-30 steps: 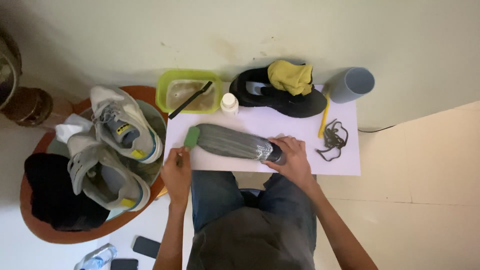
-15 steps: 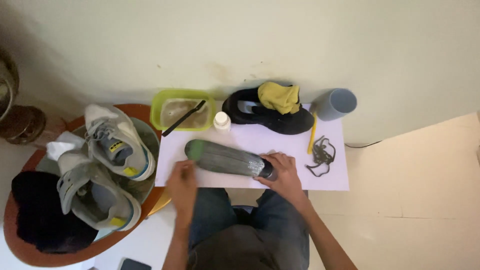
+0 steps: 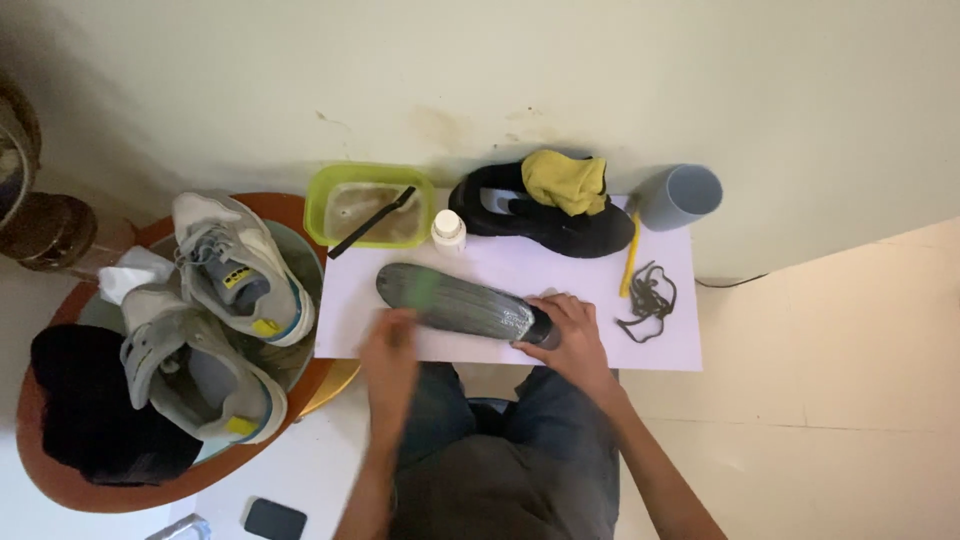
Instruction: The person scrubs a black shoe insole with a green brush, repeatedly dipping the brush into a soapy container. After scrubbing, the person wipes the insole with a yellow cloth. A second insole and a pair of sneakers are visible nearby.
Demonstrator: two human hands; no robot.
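A grey insole [image 3: 465,303] lies lengthwise on a white sheet [image 3: 660,350] in front of my knees. My right hand [image 3: 568,338] presses down on its right end and holds it in place. My left hand [image 3: 390,352] is blurred with motion at the near edge of the sheet, beside the insole's left half. A small green sponge [image 3: 424,289] shows as a green smear on the insole just past its fingertips, and the hand seems to grip it.
Along the wall stand a green tub [image 3: 370,205] of murky water with a black brush [image 3: 372,222], a white bottle [image 3: 448,230], a black shoe [image 3: 540,222] under a yellow cloth [image 3: 566,180], and a grey cup [image 3: 680,195]. Dark laces [image 3: 650,300] lie right. Two grey sneakers [image 3: 235,268] sit in a basin at left.
My left hand has come off the insole's left tip and swept right and toward me, now blurred. My right hand stays on the right end.
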